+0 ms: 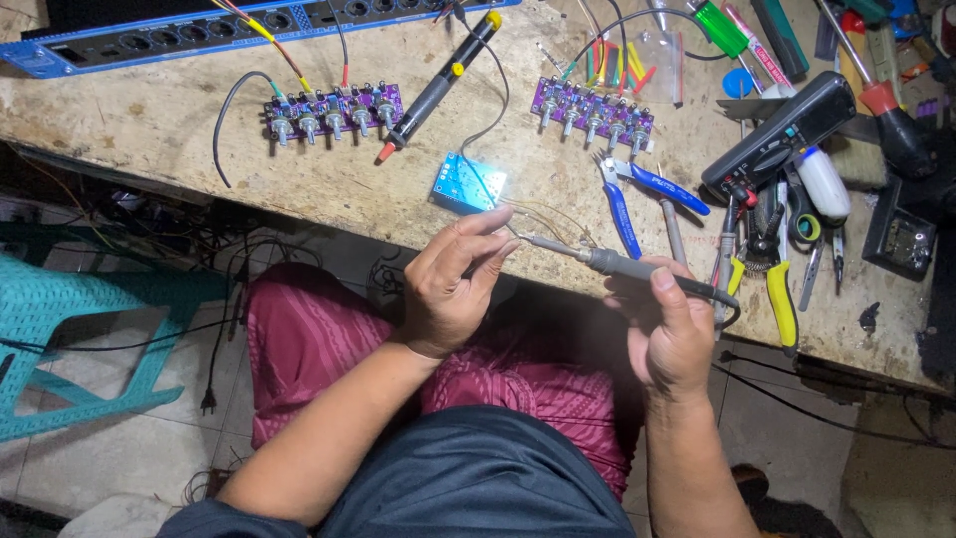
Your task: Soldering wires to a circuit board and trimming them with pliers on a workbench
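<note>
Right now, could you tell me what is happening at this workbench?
A seated person is soldering at a worn workbench. The right hand holds a soldering iron, its tip pointing at thin wires pinched in the left hand, just below a small blue circuit board. Two purple boards with rows of knobs lie further back, with blue-handled pliers and a multimeter to the right.

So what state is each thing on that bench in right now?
Soldering iron: held in right hand, tip towards left fingers.
Left hand: pinching something fine; too small to tell.
Blue board: flat near bench edge.
Blue-handled pliers: lying untouched, handles spread.
Two purple knob boards: lying flat, wires attached.
Meter: lying on bench.
</note>
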